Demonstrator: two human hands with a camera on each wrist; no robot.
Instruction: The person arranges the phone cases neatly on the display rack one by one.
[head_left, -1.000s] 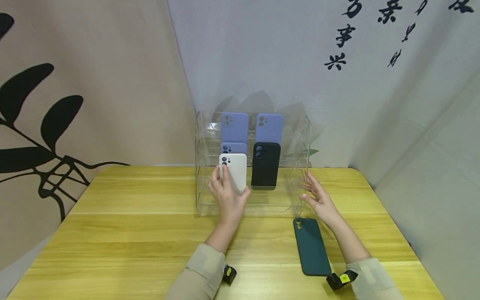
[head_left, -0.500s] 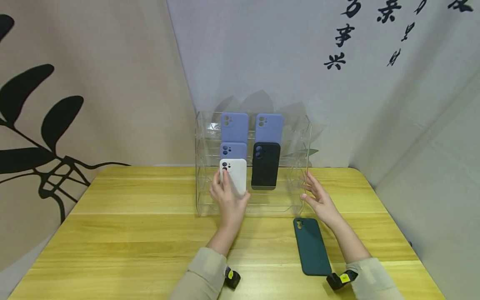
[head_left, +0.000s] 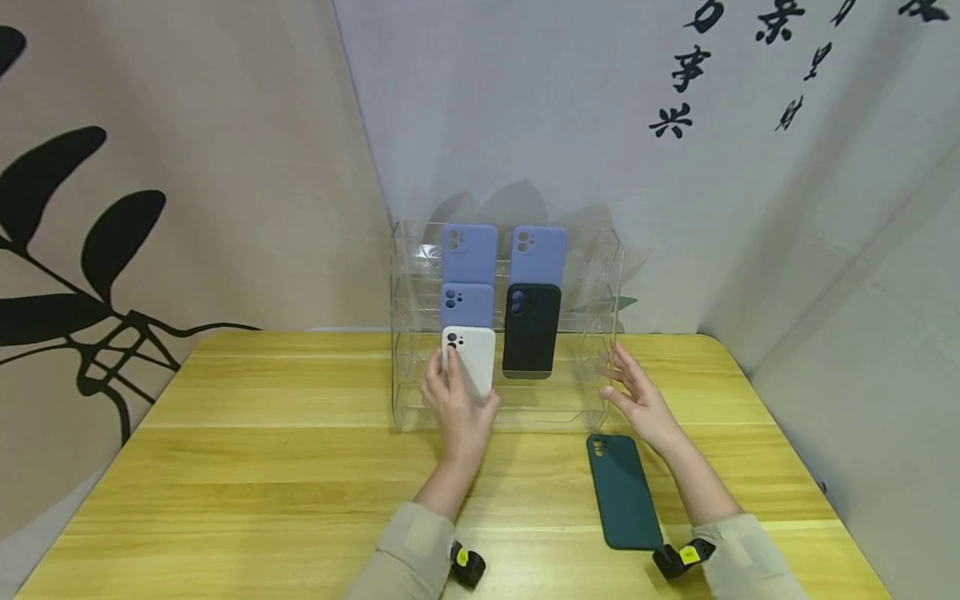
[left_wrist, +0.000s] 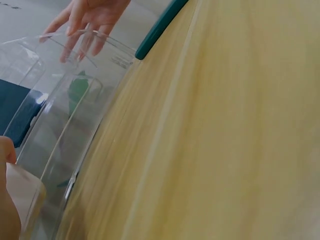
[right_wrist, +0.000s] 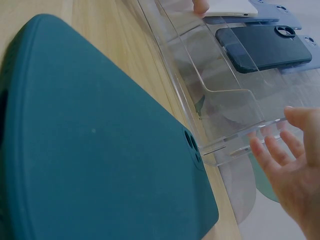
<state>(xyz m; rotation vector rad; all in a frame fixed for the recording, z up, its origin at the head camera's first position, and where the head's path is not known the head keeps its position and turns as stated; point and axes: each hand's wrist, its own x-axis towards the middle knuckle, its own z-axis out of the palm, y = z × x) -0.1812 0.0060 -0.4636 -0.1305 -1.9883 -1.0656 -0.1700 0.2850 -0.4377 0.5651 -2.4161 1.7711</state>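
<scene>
My left hand (head_left: 459,417) grips a white phone case (head_left: 476,367) by its sides, index finger lying on its face near the camera holes. The case leans in the lower left part of a clear acrylic rack (head_left: 540,417), overlapping a lilac phone case (head_left: 467,305) behind it. In the left wrist view, the white case's lower corner (left_wrist: 24,197) is down inside the front tier. My right hand (head_left: 641,404) is at the rack's right side, its fingers loosely extended along the outside of the side panel and holding no case. A dark green phone case (head_left: 624,492) lies on the table below it.
Two more lilac cases (head_left: 469,254) stand in the rack's top tier, and a black phone case (head_left: 532,329) leans to the right of the white one. The wooden table (head_left: 262,483) ends at a curtain (head_left: 285,167) behind the rack.
My left hand has lowered the white case toward the front of the rack, uncovering more of the lilac case behind it. The right hand has stayed in place.
</scene>
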